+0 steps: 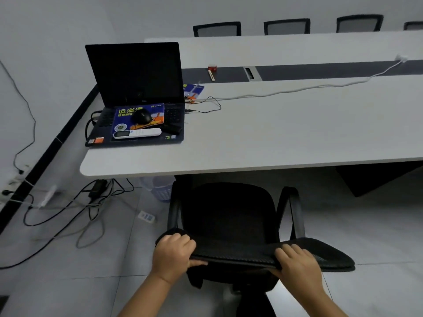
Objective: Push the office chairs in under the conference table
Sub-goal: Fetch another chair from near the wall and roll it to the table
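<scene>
From my head camera, my left hand (pixel 172 253) and right hand (pixel 297 263) both clasp the top edge of the black office chair (pixel 229 216) backrest, near me. Its seat front sits just under the near edge of the conference table (pixel 274 138). The writing on the blue booklet (pixel 128 120) lying on the laptop (pixel 137 92) at far left is too blurred to read.

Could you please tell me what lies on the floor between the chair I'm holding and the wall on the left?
In the head view, a lilac wastebasket, a white power strip and tangled cables lie between the chair and the wall.
</scene>
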